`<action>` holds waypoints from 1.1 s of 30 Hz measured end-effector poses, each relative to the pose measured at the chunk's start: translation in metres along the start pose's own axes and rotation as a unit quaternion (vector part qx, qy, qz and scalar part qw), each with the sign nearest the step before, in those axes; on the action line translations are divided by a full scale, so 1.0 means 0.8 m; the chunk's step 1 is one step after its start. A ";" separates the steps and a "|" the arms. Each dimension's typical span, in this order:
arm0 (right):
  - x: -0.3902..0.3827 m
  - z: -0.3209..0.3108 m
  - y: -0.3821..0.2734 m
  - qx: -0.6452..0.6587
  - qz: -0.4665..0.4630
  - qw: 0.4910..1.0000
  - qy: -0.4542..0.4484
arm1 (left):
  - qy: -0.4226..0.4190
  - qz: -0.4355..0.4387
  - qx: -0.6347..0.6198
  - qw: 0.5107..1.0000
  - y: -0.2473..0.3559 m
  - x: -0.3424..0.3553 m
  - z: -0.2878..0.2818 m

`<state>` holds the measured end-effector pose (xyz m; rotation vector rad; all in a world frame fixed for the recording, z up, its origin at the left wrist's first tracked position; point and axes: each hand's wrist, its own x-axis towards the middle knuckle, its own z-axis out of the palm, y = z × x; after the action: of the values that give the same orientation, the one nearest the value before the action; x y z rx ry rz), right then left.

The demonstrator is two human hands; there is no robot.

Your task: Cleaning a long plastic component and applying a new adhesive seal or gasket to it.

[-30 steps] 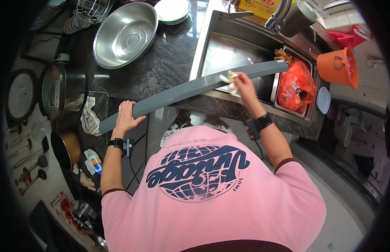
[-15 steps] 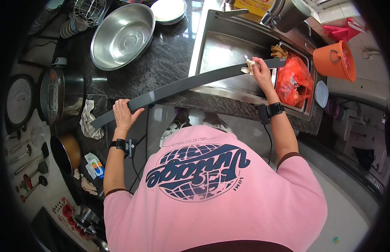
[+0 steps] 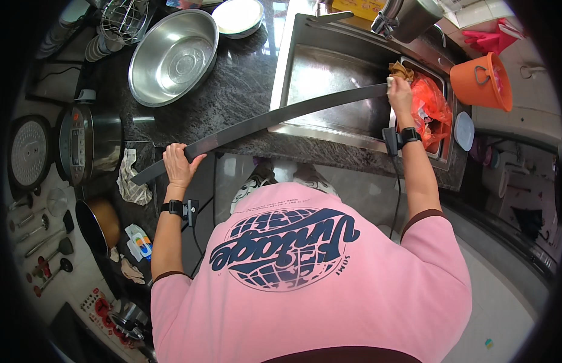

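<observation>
Grey strip (image 3: 281,115), long, matte, slants over the steel sink (image 3: 329,69); our left fingers (image 3: 175,153) grasp it left of the sink, right fingers (image 3: 398,88) its end.

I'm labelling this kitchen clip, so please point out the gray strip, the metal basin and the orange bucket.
Gray strip (image 3: 272,118), head view: middle of its length.
Metal basin (image 3: 181,62), head view: inner bottom.
Orange bucket (image 3: 468,83), head view: outer side.

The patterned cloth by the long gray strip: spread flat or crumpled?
Crumpled: the patterned cloth bunches into uneven folds near the left hand, which holds the gray strip.
</observation>
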<state>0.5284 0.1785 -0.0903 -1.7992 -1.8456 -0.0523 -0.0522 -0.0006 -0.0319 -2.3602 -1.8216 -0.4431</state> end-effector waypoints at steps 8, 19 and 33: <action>-0.072 0.021 -0.251 0.221 -0.105 0.961 -0.128 | 0.000 0.006 0.000 1.000 0.001 0.011 -0.003; -0.035 0.007 -0.042 0.074 -0.029 0.996 -0.050 | 0.018 -0.008 -0.008 1.000 0.016 0.007 -0.005; -0.088 -0.023 0.058 0.308 0.389 0.825 -0.271 | 0.073 -0.062 -0.006 0.995 0.020 0.003 0.011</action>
<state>0.5743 0.1115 -0.1200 -2.0079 -1.0527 1.3172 -0.0350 0.0003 -0.0385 -2.1669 -1.9084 -0.6234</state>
